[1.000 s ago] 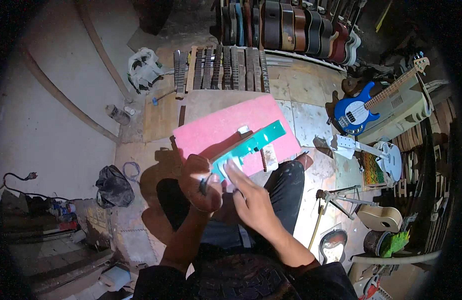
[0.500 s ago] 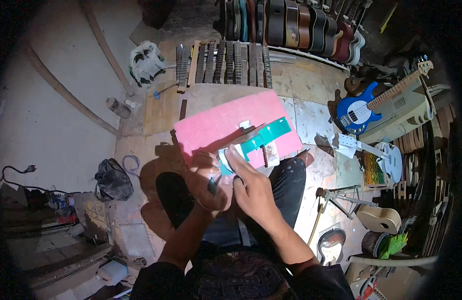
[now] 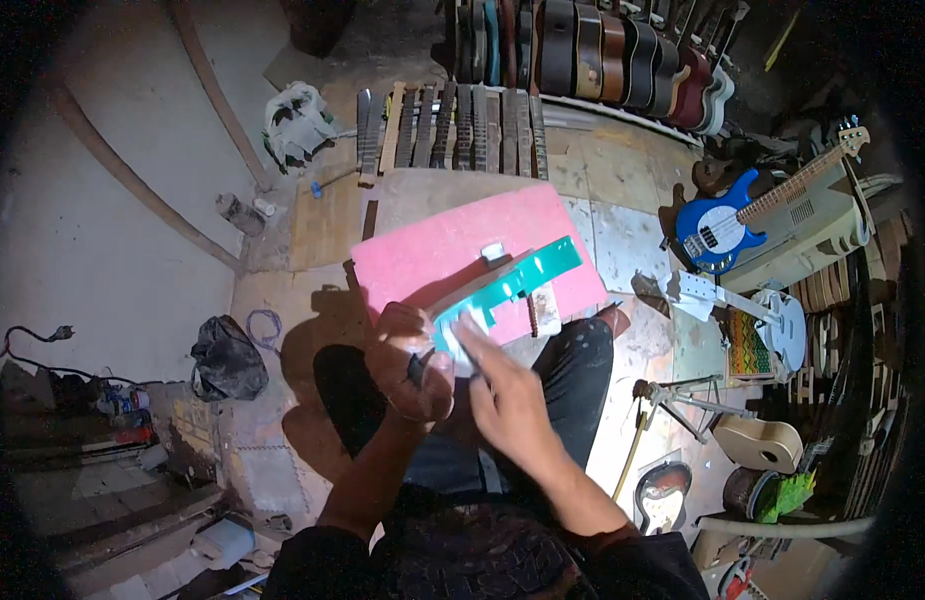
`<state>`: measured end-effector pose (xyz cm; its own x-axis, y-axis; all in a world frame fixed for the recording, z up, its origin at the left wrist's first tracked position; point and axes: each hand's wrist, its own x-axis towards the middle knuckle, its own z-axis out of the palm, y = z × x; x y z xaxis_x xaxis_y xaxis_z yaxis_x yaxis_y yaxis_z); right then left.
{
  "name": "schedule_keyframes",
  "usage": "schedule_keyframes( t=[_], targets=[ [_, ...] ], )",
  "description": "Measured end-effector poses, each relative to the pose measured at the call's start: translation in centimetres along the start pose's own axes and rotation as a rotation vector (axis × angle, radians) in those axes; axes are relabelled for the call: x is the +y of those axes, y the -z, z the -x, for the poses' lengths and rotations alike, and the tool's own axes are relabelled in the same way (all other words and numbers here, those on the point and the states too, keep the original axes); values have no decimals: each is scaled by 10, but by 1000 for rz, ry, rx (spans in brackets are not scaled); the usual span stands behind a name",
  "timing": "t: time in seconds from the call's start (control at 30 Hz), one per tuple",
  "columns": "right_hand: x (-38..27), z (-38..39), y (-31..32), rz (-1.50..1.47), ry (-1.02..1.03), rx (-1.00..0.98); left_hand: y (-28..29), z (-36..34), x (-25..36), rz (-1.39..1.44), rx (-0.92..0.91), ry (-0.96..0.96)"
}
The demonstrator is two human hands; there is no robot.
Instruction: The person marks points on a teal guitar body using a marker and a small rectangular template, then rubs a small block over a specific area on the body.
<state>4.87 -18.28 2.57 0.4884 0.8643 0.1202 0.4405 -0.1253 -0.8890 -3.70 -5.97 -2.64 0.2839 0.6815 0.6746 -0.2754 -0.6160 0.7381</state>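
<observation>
A long glossy green piece [image 3: 527,277] with a pale side edge slants over the pink board [image 3: 412,255]; I cannot tell its exact kind. My left hand [image 3: 410,365] is closed around the piece's near end, and a small dark thing shows at its palm. My right hand [image 3: 512,395] presses a white pad or folded cloth [image 3: 460,340] against the green surface close to the left hand. The pad and fingertips are blurred by motion. Just beyond the green piece lies a small white block [image 3: 493,251]. A dark threaded rod [image 3: 532,315] stands out below it, beside a pale block [image 3: 547,312].
Several guitar necks [image 3: 452,125] lie in a row at the back, before a rack of guitars [image 3: 612,60]. To the right are a blue bass guitar [image 3: 720,220], a white guitar [image 3: 777,318] and a metal stand [image 3: 677,398]. A black plastic bag [image 3: 227,358] lies left.
My right hand and the white pad have shifted slightly down along the green piece, uncovering more green near the left hand. The left hand keeps its hold.
</observation>
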Motion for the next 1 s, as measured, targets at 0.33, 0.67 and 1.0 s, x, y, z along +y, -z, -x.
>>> schedule_keyframes(
  t=[0.33,0.67,1.0],
  targets=[
    [10,-8,0,51,34,21,-9,-18,7,-53,-20,-174],
    [21,-13,0,-17,49,40,-12,-11,6,-80,-64,-164],
    [14,-7,-3,5,55,58,-10,-10,16,-153,-137,-125]
  ],
)
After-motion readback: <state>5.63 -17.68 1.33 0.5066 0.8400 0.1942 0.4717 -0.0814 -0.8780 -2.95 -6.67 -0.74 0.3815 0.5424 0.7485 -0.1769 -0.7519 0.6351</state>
